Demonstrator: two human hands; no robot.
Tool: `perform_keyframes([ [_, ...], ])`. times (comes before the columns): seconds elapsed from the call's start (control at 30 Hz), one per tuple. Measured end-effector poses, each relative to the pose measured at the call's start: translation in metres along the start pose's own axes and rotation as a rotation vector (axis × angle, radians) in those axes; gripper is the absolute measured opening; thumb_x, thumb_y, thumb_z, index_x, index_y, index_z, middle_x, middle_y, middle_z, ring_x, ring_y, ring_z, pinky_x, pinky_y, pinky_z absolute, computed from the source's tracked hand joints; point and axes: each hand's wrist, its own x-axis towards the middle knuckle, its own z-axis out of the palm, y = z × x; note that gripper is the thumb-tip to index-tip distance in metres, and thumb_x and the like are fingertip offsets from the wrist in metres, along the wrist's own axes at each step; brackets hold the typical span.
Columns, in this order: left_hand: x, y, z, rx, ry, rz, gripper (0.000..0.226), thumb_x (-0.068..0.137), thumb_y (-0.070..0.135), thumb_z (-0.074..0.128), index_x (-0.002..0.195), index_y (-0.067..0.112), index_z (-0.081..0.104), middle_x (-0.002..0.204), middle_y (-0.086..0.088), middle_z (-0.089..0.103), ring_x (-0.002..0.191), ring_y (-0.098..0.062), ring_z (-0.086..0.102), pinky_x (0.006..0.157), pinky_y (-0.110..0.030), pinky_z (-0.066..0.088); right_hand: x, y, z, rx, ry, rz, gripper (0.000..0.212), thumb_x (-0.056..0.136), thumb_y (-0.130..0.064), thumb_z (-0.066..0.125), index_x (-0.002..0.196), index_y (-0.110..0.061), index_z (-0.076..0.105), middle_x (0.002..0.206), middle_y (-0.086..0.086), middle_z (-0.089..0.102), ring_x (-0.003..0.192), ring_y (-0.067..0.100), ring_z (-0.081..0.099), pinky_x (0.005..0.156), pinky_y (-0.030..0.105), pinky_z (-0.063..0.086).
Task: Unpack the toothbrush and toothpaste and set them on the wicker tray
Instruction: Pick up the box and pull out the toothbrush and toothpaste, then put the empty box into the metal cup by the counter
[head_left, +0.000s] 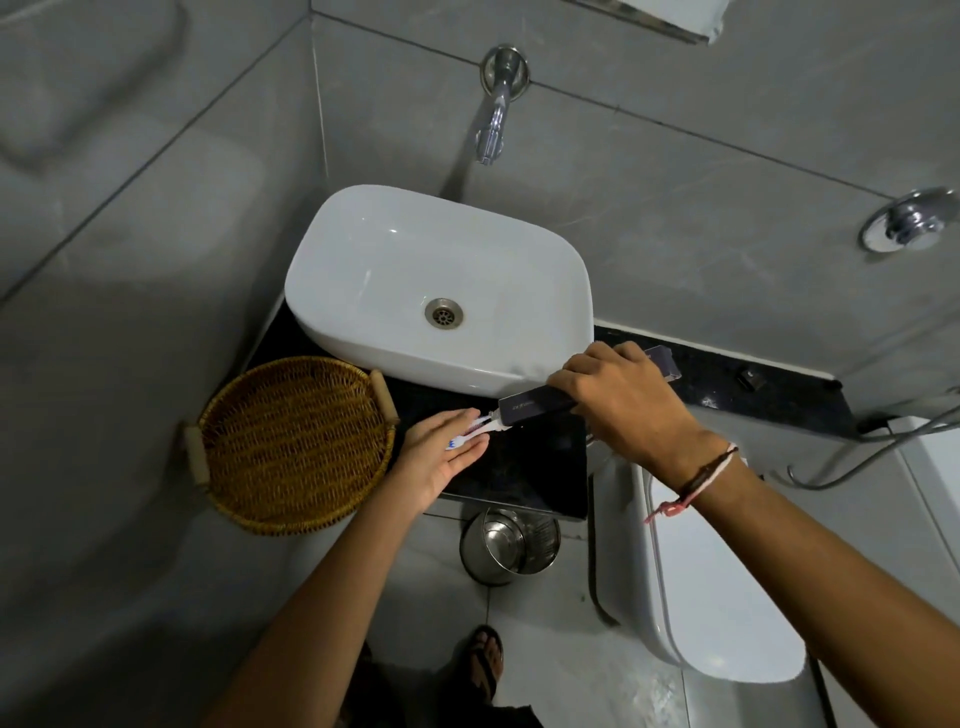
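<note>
**Toothbrush part-way out of box, tray empty**

Right hand (621, 400): closed over a dark box (535, 404), held tilted above the black counter (540, 467) just in front of the sink (395, 260).
Toothbrush (480, 427): white, sticking out of the box's open left end, its head lying on the left palm.
Left hand (441, 457): open, palm up, fingers loosely spread under the brush.
Toothpaste: not visible.
Wicker tray (291, 447): on the counter's left end, just left of the left hand, holding nothing.
</note>
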Motion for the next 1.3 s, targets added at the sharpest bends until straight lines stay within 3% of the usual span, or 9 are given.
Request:
perform_keyframes([
  [0.23, -0.007, 0.012, -0.017, 0.379, 0.019, 0.188, 0.022, 0.086, -0.002, 0.076, 0.106, 0.006, 0.079, 0.116, -0.023, 0.073, 0.094, -0.021, 0.08, 0.08, -0.024, 0.064, -0.02, 0.0, 0.034, 0.227, -0.094, 0.206, 0.042, 0.085, -0.022, 0.067, 0.125, -0.032, 0.056, 0.12, -0.003, 0.068, 0.112, 0.024, 0.06, 0.09, 0.044, 0.051],
  [0.37, -0.011, 0.016, -0.02, 0.54, 0.118, 0.225, 0.025, 0.083, -0.003, 0.079, 0.103, 0.011, 0.081, 0.113, -0.023, 0.077, 0.092, -0.023, 0.081, 0.075, -0.021, 0.064, -0.051, -0.007, 0.065, 0.404, -0.134, 0.409, 0.04, 0.088, -0.016, 0.065, 0.125, -0.028, 0.057, 0.122, 0.004, 0.067, 0.109, 0.03, 0.063, 0.085, 0.041, 0.054],
  [0.47, -0.011, 0.014, -0.018, 0.654, 0.166, 0.279, 0.029, 0.08, -0.005, 0.08, 0.108, 0.003, 0.079, 0.13, -0.02, 0.067, 0.097, -0.026, 0.078, 0.081, -0.027, 0.065, -0.079, -0.007, 0.091, 0.544, -0.195, 0.555, 0.047, 0.084, -0.005, 0.062, 0.126, -0.025, 0.053, 0.122, 0.008, 0.066, 0.107, 0.034, 0.062, 0.078, 0.042, 0.054],
  [0.6, -0.008, 0.002, 0.003, 0.656, 0.152, 0.222, 0.029, 0.083, -0.014, 0.073, 0.111, -0.008, 0.075, 0.119, -0.032, 0.072, 0.093, -0.029, 0.072, 0.085, -0.028, 0.064, -0.119, -0.004, 0.128, 0.694, -0.243, 0.734, 0.058, 0.08, 0.001, 0.064, 0.132, -0.021, 0.049, 0.125, 0.013, 0.065, 0.111, 0.039, 0.062, 0.077, 0.046, 0.055],
  [0.77, 0.002, -0.031, 0.024, 0.646, 0.133, 0.24, 0.028, 0.084, -0.015, 0.071, 0.111, -0.01, 0.073, 0.112, -0.035, 0.072, 0.09, -0.034, 0.071, 0.074, -0.018, 0.064, -0.161, 0.003, 0.196, 0.821, -0.384, 0.914, 0.05, 0.08, -0.004, 0.063, 0.126, -0.022, 0.054, 0.121, 0.013, 0.069, 0.112, 0.037, 0.065, 0.086, 0.045, 0.056],
  [0.83, 0.006, -0.043, 0.031, 0.636, 0.149, 0.284, 0.023, 0.083, -0.012, 0.074, 0.102, 0.001, 0.078, 0.107, -0.03, 0.076, 0.089, -0.032, 0.074, 0.072, -0.018, 0.064, -0.171, 0.008, 0.231, 0.851, -0.443, 0.921, 0.046, 0.082, -0.01, 0.062, 0.124, -0.024, 0.054, 0.118, 0.012, 0.07, 0.111, 0.036, 0.066, 0.086, 0.044, 0.056],
  [0.97, 0.016, -0.061, 0.049, 0.669, 0.197, 0.386, 0.024, 0.077, 0.001, 0.082, 0.088, 0.022, 0.085, 0.101, -0.006, 0.081, 0.079, -0.006, 0.077, 0.074, -0.014, 0.062, -0.174, 0.003, 0.305, 0.909, -0.566, 0.848, 0.034, 0.091, -0.02, 0.058, 0.125, -0.021, 0.055, 0.122, 0.014, 0.066, 0.113, 0.037, 0.065, 0.092, 0.044, 0.055],
  [1.17, 0.045, -0.081, 0.078, 0.648, 0.22, 0.553, 0.027, 0.075, 0.007, 0.086, 0.098, 0.021, 0.084, 0.097, 0.004, 0.084, 0.087, -0.009, 0.079, 0.079, -0.017, 0.061, -0.134, -0.017, 0.404, 0.981, -0.617, 0.695, 0.015, 0.094, -0.018, 0.061, 0.107, -0.012, 0.063, 0.103, 0.01, 0.07, 0.097, 0.031, 0.07, 0.081, 0.039, 0.057],
  [1.3, 0.061, -0.089, 0.09, 0.696, 0.253, 0.621, 0.028, 0.077, 0.007, 0.086, 0.102, 0.018, 0.083, 0.099, 0.001, 0.084, 0.093, -0.017, 0.078, 0.087, -0.025, 0.062, -0.111, -0.043, 0.452, 0.973, -0.669, 0.571, 0.016, 0.095, -0.014, 0.057, 0.11, -0.012, 0.065, 0.105, 0.011, 0.071, 0.098, 0.031, 0.069, 0.089, 0.047, 0.059],
])
